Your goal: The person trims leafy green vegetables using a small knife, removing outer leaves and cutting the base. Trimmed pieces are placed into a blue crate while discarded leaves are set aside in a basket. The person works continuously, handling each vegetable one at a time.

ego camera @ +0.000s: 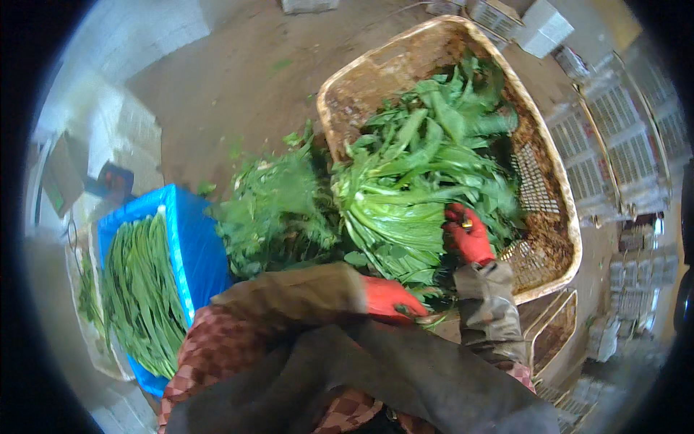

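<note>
A large dirt-stained plastic basket holds a heap of loose leafy greens. A fanned bunch of pale-stemmed greens lies at its near left side. My right hand, in a red glove, is at the right edge of this bunch with fingers curled; a small shiny item shows on a finger. My left hand, also red-gloved, is below the bunch, close to my body, fingers bent, with bits of leaf and stem by the fingertips. Whether either hand grips anything is unclear.
A blue-lined container of long greens laid lengthwise stands at the left. Between it and the basket is a pile of leafy greens. Another crate stands at lower right. Stacked white crates line the right side; white boxes stand upper left.
</note>
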{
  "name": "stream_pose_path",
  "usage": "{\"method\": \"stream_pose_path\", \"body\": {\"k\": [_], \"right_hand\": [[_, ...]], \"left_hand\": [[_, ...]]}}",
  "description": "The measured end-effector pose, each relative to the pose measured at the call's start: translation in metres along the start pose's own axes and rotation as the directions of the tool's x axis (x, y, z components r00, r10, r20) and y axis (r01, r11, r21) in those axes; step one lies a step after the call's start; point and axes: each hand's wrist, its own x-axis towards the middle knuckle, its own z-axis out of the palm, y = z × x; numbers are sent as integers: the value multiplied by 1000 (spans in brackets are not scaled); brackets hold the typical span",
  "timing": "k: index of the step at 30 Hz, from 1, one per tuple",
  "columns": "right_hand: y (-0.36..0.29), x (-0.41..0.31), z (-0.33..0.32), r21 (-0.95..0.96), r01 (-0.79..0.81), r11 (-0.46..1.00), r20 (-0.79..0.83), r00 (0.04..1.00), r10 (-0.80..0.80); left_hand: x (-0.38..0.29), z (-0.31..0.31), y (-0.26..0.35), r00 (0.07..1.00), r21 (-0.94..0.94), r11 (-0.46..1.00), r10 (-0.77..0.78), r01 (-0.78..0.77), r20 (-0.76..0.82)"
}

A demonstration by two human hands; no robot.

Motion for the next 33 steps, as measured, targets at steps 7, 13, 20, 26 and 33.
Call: {"method": "stream_pose_path", "body": {"k": [7,13,20,26,33], "right_hand": [[-133,-41,-24,369,-206,906,-238,922,306],[-154,62,146,-453,619,641,528,766,-366],[-173,55,113,-733,-92,673,13,989,150],[-289,-61,40,-301,58,952,-280,949,-146],[-234,-64,132,318,-88,944,291,957,-8]], "left_hand": [[-171,-10,-30,505,282,877,53,390,-862],[-54,-31,-71,213,-235,880,-158,-412,-964],[-130,41,-28,376,-531,847,-499,22,-781],[-115,19,70,545,53,902,305,-429,-781],[-124,37,125,495,-309,804,-20,-509,-869]]}}
